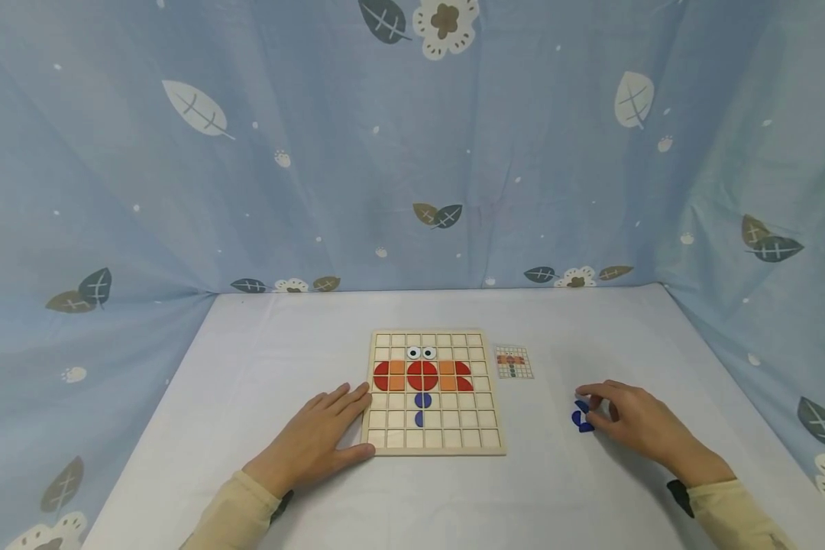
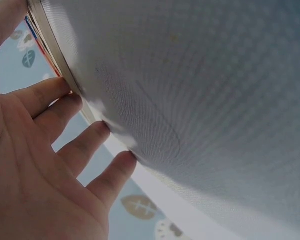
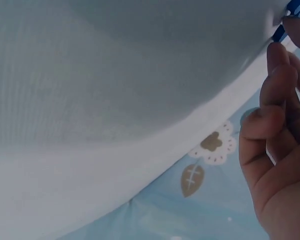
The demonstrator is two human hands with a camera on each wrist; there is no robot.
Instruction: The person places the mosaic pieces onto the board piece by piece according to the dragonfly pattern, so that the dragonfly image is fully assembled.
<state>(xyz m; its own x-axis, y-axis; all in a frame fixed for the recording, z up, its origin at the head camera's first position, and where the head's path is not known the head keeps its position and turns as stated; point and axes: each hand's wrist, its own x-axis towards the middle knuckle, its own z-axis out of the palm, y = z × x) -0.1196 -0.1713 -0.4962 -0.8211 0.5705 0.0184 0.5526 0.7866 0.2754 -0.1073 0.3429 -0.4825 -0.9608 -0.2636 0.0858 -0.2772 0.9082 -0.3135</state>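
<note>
A wooden grid board lies on the white table, bearing red, orange and blue pieces and two round eye pieces. My left hand rests flat beside its left edge, fingertips touching the rim and the thumb at the near-left corner. To the right, my right hand pinches a blue half-round piece between thumb and index finger, low over the table. Two more blue pieces lie close under those fingertips. In the right wrist view the pinched blue piece shows only in part.
A small pattern card showing a matching figure on a grid lies just right of the board. Behind and at both sides of the table hangs a blue leaf-print curtain.
</note>
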